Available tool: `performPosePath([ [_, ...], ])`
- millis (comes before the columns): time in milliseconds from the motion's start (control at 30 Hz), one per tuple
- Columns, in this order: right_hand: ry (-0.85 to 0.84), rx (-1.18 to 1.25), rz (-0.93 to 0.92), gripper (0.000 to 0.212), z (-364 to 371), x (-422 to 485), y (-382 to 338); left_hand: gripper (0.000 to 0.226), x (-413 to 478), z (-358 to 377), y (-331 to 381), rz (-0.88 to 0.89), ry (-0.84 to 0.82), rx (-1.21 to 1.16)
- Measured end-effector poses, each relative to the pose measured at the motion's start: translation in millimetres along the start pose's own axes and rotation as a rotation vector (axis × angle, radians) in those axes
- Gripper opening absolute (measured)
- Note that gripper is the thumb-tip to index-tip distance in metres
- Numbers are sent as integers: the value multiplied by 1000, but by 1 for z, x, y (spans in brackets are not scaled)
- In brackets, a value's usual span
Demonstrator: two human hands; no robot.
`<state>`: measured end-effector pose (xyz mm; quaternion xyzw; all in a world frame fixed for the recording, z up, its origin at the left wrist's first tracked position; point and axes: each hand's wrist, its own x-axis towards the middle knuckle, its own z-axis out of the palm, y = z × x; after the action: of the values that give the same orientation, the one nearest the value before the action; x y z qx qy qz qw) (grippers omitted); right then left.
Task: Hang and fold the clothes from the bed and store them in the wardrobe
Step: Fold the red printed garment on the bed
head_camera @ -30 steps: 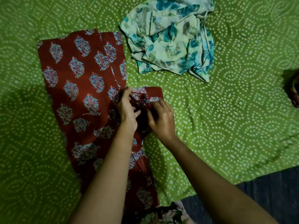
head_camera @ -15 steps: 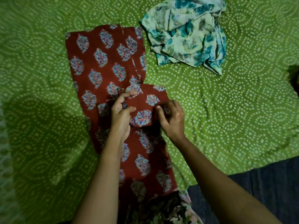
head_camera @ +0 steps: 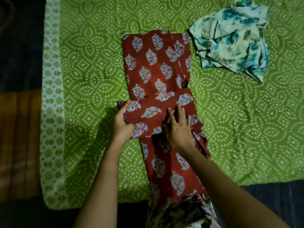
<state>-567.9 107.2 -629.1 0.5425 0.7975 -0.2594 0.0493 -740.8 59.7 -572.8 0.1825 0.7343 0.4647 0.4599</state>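
A dark red printed garment (head_camera: 154,63) lies lengthwise on the green dotted bedsheet (head_camera: 92,66). Its sleeve is folded across the body as a band (head_camera: 158,111). My left hand (head_camera: 122,122) grips the left end of that band, thumb on top and fingers curled under the cloth. My right hand (head_camera: 178,127) lies flat on the right part of the band with straight fingers pressing down. A crumpled white and teal floral garment (head_camera: 233,38) sits at the upper right of the bed, apart from both hands.
The bedsheet's white patterned border (head_camera: 52,112) runs down the left, with dark and orange bedding (head_camera: 18,137) beyond it. A dark mattress edge (head_camera: 279,198) shows at the lower right. A floral cloth (head_camera: 189,211) lies at the bottom, under the red garment's near end.
The sleeve has been drawn leftward across the red garment into a wide band. My left hand moved left to its end; my right hand flattened onto it. The view shifted left.
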Motion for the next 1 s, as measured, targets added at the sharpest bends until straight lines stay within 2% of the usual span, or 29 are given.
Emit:
performPosePath([
  [133, 13, -37, -17, 64, 4, 8, -7, 79, 2, -25, -5, 9, 53, 1],
  [300, -288, -211, 38, 80, 13, 18, 6, 81, 3, -27, -12, -6, 42, 56],
  [367, -326, -253, 26, 82, 14, 20, 11, 81, 4, -22, -18, -16, 13, 133],
  [433, -311, -219, 14, 81, 13, 20, 14, 77, 7, -14, -20, -18, 53, 202],
  [567, -211, -94, -20, 76, 13, 11, 19, 61, 6, 2, -1, -63, 262, 395],
  [633, -152, -4, -35, 73, 13, 5, 24, 61, 3, 21, 12, -36, 264, 466],
  [700, -35, 170, -41, 66, 12, 0, 29, 73, 3, 49, 20, 28, 171, 441],
  [767, 128, 378, 10, 55, 5, -4, 34, 86, 4, 81, 23, 63, -19, 427],
  [867, 344, 574, 112, 39, -5, -7, 49, 88, 3, 121, 16, 23, -276, 313],
  [933, 444, 579, 145, 35, -12, -6, 62, 76, 2, 138, 2, 43, -277, 377],
  [1000, 463, 521, 93, 37, -18, -4, 70, 56, 2, 141, -16, 106, -135, 578],
])
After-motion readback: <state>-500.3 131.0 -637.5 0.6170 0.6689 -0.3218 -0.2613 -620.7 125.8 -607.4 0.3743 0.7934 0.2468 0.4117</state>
